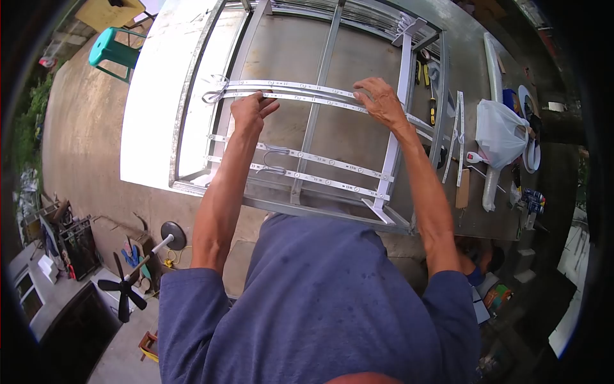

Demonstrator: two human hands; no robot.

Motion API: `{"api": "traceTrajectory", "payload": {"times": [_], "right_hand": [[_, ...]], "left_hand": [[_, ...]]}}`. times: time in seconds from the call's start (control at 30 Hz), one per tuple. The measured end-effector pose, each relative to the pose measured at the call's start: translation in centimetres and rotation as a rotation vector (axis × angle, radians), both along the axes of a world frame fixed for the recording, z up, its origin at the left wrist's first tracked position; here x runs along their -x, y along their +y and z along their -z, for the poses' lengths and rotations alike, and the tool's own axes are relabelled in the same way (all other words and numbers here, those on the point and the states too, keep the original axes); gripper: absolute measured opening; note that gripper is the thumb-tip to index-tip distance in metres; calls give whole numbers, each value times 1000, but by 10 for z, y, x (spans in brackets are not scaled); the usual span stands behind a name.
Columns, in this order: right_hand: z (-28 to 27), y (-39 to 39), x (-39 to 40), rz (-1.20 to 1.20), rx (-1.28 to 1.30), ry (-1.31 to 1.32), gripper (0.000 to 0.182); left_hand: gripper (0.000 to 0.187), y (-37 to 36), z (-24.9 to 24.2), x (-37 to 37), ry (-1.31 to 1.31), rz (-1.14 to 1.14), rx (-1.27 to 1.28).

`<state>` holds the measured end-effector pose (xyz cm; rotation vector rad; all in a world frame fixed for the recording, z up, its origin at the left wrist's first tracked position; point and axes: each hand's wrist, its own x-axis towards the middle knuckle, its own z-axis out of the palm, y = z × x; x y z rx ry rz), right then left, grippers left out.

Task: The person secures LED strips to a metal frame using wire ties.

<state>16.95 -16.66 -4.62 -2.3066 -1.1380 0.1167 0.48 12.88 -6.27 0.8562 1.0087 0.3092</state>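
Two pale LED strips, a far strip [307, 86] and a near strip [307, 98], lie side by side across the metal frame [181, 128], beyond another pair of strips [332, 161]. Looped wires [215, 96] bunch at their left ends.

Left hand [248, 112]: over the near strip, towards its left end; fingers loosely bent, parted from one another. Right hand [382, 102]: at the far strip, well along to the right; thumb and forefinger spread either side of its edge. Cannot tell from here whether either hand actually pinches a strip.

Handling, my judgement: very light; thin, springy along the length, likely to sag or twist if lifted by one end. Smooth face, so a little slippery. The small lenses and the wire joints look the fragile parts. Best hold: thumb and fingertip on the long edges, between lenses, one hand near each end; no pulling on the wires.

Direction: long axis runs left to right, crossing the middle bar [313, 125] and bearing slightly nearer towards the right. Lens faces up, strips lying nearly flat. Wired ends point left; right ends partly masked by the right hand, run not clear there. The two look roughly parallel, with a narrow gap.
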Motion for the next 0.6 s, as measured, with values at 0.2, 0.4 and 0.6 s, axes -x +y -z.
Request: {"api": "traceTrajectory", "payload": {"times": [0.2, 0.4, 0.6], "right_hand": [[10, 37, 0, -99, 37, 388, 34], [9, 35, -20, 57, 48, 661, 30], [16, 20, -37, 9, -46, 246, 33]], "left_hand": [[22, -6, -3, 3, 34, 13, -62], [24, -15, -11, 3, 81, -32, -75], [47, -1, -21, 14, 90, 310, 12]]}}
